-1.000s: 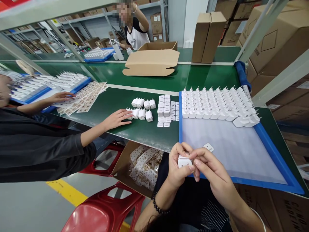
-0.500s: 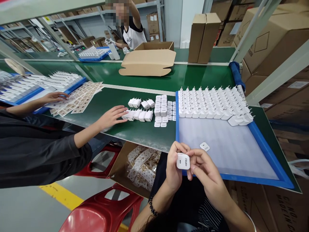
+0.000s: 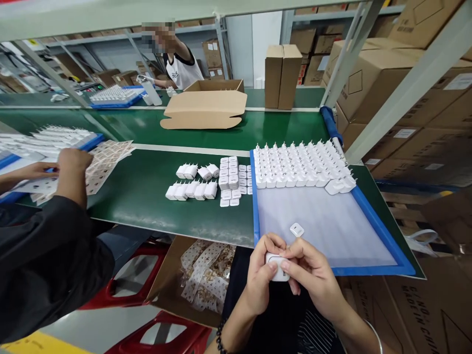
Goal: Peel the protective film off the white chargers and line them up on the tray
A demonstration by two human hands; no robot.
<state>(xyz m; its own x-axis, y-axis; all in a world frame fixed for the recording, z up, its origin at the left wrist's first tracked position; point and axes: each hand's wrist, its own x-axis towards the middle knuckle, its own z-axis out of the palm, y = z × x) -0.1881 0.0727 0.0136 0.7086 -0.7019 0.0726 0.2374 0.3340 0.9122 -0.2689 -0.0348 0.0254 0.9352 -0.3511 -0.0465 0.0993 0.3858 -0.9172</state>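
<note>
A white plug-in charger (image 3: pixel 279 269) is gripped between my two hands in front of the tray's near edge. My left hand (image 3: pixel 261 275) wraps its left side, thumb on its face. My right hand (image 3: pixel 311 273) grips it from the right, with the thumb pressed on the face as well. Just beyond my fingers, a small white cover plate (image 3: pixel 297 229) lies on the blue-rimmed tray (image 3: pixel 368 211). Rows of white chargers (image 3: pixel 298 164) stand at the back of that tray, pins up. Stacked white cover plates (image 3: pixel 229 172) are left of the tray, beside several more chargers (image 3: pixel 191 189).
At left, a co-worker's hands (image 3: pixel 70 169) are over sticker sheets (image 3: pixel 106 162). An open carton (image 3: pixel 206 110) lies across the green bench (image 3: pixel 140 196), with another person behind it. Below the bench edge are a box of scraps (image 3: pixel 208 275) and red stools (image 3: pixel 158 334).
Both my thumbs have moved onto the charger's face, covering its print. The co-worker's hand has left the chargers and gone back to the sticker sheets. My view has shifted right.
</note>
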